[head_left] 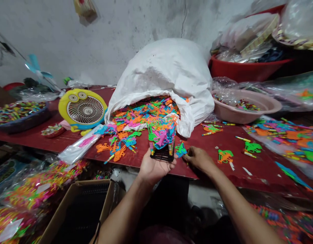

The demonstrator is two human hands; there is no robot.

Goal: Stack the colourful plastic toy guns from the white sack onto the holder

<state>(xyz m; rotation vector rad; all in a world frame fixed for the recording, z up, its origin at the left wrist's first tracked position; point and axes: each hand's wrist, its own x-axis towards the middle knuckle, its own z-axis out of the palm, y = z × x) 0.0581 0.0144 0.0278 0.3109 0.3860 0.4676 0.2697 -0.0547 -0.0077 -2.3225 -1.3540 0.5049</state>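
Observation:
My left hand [155, 166] is palm up at the table's front edge, its fingers round the base of a black plastic holder [161, 156]. Piled in the holder are small pink, blue, green and orange plastic toy pieces [162, 135], with thin printed sticks at its sides. My right hand [200, 159] rests on the red table just to the right, fingers curled together. What they hold, if anything, is hidden. Close by its fingertips lies a blue plastic piece [181, 149]. Behind both hands, a big white sack [169, 67] spills more of the same pieces from its mouth.
A yellow fan [82, 110] stands left of the sack. Basins, one dark [26, 122] and one pink [247, 115], hold small colourful bits. Loose pieces [225, 156] lie at the right on the red table [202, 142]. An open cardboard box [77, 206] stands below, front left.

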